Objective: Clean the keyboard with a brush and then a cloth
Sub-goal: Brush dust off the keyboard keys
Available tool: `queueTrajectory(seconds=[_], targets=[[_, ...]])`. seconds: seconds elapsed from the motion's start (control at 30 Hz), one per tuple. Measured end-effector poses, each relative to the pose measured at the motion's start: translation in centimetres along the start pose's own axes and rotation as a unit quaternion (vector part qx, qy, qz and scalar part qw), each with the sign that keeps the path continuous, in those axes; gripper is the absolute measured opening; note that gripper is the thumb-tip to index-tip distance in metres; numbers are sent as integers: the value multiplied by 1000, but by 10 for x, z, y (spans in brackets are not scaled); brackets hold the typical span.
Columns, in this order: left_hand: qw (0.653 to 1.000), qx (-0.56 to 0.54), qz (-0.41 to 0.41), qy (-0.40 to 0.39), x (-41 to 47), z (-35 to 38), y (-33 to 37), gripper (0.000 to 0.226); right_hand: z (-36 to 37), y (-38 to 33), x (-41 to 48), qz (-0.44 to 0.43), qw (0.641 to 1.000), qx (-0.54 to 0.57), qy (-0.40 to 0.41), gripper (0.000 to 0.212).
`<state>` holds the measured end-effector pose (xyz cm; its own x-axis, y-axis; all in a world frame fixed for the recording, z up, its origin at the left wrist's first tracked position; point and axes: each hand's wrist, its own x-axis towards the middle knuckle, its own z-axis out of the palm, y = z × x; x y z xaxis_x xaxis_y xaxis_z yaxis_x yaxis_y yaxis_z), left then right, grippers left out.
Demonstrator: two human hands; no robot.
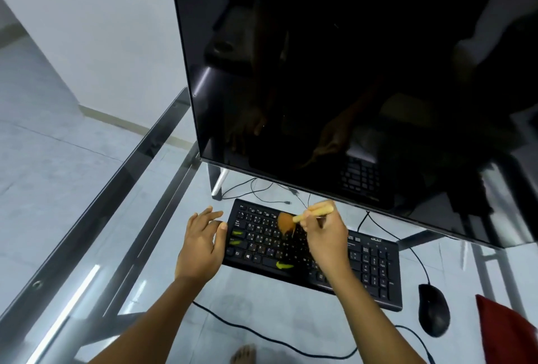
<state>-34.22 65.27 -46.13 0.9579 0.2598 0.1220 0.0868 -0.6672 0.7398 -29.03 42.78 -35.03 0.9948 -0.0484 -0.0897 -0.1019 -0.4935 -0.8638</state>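
A black keyboard (pixel 375 261) lies on the glass desk below the monitor, with three green marks on its left keys. My right hand (pixel 327 239) grips a brush (pixel 313 213) by its pale wooden handle. The brush's orange-brown bristles rest on the upper middle keys. My left hand (pixel 202 242) lies flat against the keyboard's left end, fingers spread, thumb touching the edge. A red cloth (pixel 506 331) sits at the desk's right edge, partly cut off by the frame.
A large dark monitor (pixel 349 72) stands just behind the keyboard. A black wired mouse (pixel 433 309) lies right of the keyboard, and cables run across the glass desk (pixel 262 320). The desk's left edge runs diagonally; a bare foot shows through the glass.
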Motion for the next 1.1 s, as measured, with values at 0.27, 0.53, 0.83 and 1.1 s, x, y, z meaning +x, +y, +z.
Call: queueTrajectory(seconds=[0.27, 0.53, 0.83, 1.1], targets=[[1000, 20, 12, 0, 2, -1, 3, 44, 23, -31, 23, -52, 997, -43, -34, 15], [1000, 29, 7, -10, 1, -3, 6, 48, 60, -38, 24, -62, 996, -14, -69, 8], [999, 31, 18, -14, 2, -3, 3, 49, 33, -28, 10, 4, 991, 9, -137, 16], [999, 33, 20, -17, 1, -3, 1, 50, 15, -11, -11, -29, 996, -30, -73, 25]])
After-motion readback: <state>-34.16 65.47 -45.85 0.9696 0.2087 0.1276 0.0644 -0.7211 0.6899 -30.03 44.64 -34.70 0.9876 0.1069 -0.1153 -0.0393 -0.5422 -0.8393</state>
